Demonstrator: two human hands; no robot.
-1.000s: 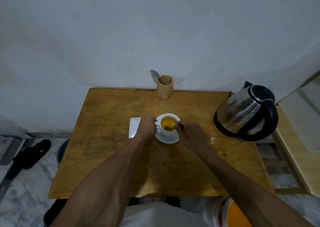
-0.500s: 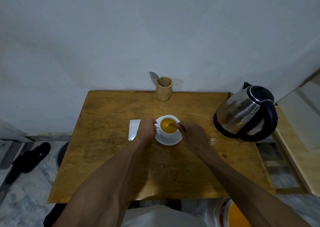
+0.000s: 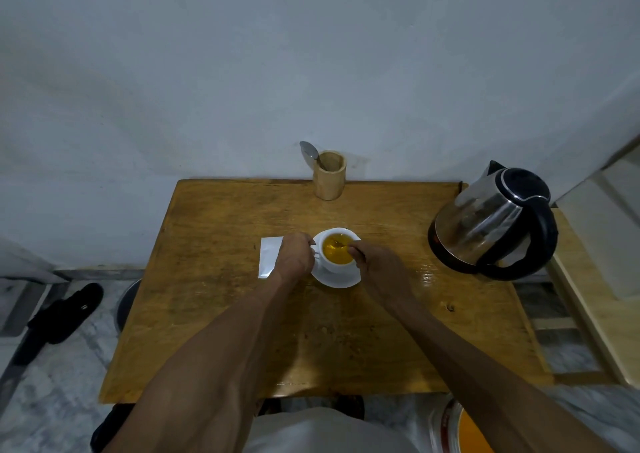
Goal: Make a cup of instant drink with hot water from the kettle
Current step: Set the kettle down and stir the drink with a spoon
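Observation:
A white cup (image 3: 332,268) full of amber drink stands on a white saucer (image 3: 341,280) in the middle of the wooden table (image 3: 221,300). My left hand (image 3: 294,258) grips the cup's handle on its left side. My right hand (image 3: 377,269) is at the cup's right rim, fingers pinched on a small spoon (image 3: 337,243) whose bowl dips into the drink. A flat white sachet (image 3: 268,257) lies just left of my left hand. The steel kettle (image 3: 485,220) with a black handle stands at the table's right edge.
A wooden holder (image 3: 329,175) with one spoon (image 3: 309,151) in it stands at the table's back edge by the wall. A wet patch (image 3: 427,274) shines beside the kettle. A pale wooden frame (image 3: 588,314) lies to the right, a black sandal (image 3: 65,314) on the floor left, an orange bucket (image 3: 464,432) below.
The spoon's bowl has moved from the near side of the cup to the far side. My left hand stays on the handle. The view has tilted slightly.

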